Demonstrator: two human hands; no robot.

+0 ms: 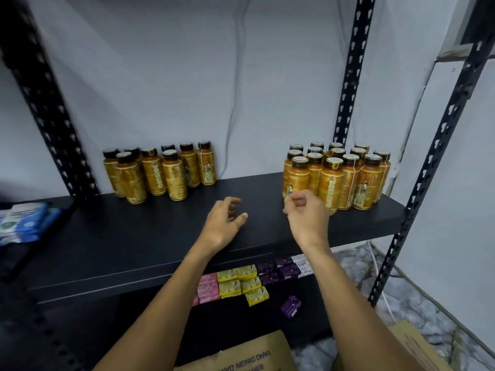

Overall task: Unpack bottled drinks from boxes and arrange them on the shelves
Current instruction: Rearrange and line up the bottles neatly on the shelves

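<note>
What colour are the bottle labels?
The bottle labels are golden orange, clearest in the head view.

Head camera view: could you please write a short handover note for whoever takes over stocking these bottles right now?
Left hand: open, fingers loosely curled, holding nothing, above the black shelf.
Right hand: fingers curled, nothing visible in it, just in front of the right group of bottles.
Bottles: the left group of bottles and the right group stand upright at the back of the shelf, apart from each other.
Done: both groups are shelved.
Left: the cardboard boxes sit below. Their contents are not visible, so check them for more bottles.
The soap packs on the lower shelf are not part of this job.
</note>
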